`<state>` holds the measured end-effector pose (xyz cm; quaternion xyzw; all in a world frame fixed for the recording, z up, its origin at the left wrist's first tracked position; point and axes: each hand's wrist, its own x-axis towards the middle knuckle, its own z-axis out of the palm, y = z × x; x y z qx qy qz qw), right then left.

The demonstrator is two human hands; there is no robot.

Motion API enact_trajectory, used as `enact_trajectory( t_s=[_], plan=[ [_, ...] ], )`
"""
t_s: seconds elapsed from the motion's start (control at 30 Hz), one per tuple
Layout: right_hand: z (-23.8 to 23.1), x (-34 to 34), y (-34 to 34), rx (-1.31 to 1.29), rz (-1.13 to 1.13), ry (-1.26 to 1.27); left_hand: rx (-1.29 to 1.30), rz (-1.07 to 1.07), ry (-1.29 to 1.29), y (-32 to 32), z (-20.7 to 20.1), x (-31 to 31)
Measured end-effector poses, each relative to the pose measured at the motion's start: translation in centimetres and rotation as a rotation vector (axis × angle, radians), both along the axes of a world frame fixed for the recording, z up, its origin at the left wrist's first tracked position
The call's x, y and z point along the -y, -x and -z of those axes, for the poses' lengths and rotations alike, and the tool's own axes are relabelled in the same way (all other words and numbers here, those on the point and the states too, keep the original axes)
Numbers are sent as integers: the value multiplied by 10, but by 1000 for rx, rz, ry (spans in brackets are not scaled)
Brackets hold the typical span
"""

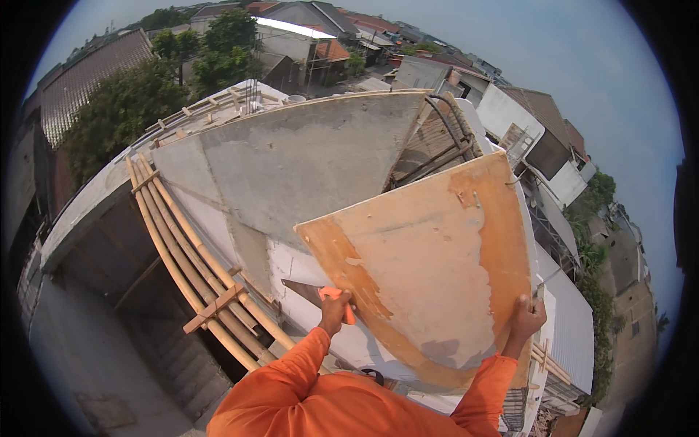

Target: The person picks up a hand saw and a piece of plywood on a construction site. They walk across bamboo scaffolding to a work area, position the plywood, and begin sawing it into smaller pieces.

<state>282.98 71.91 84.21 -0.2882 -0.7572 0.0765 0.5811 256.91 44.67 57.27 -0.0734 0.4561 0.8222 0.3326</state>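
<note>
High on a rooftop, a worker's two hands hold one plywood board (pixel 429 269) against the concrete wall (pixel 306 160): left grip (pixel 335 309) clutching an orange-handled trowel (pixel 338 297), right grip (pixel 528 317) closed on the board's edge.

Large worn plywood board (pixel 429 269), patchy orange-brown and pale, held upright and tilted, orange-handled tool (pixel 336 297) at its left edge

one plywood board (pixel 429 269) fills the centre right of the frame, with two hands on it, left hand (pixel 335 309) and right hand (pixel 528 317). one orange-handled tool (pixel 336 297) sits lower centre. about five bamboo poles (pixel 189 251) run down the left.
</note>
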Motion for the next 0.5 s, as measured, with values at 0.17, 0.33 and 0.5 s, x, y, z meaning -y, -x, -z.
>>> enact_trajectory(
  t_s=[0.17, 0.33, 0.5],
  plan=[
    [4, -10, -5, -2, -11, -7, 20, 27, 11, 0, -7, 0],
    [-1, -3, -4, 6, 27, -5, 10, -13, -8, -3, -12, 3],
    [-25, 11, 12, -45, -28, 2, -74, -26, -46, 3, -19, 6]
  ],
)
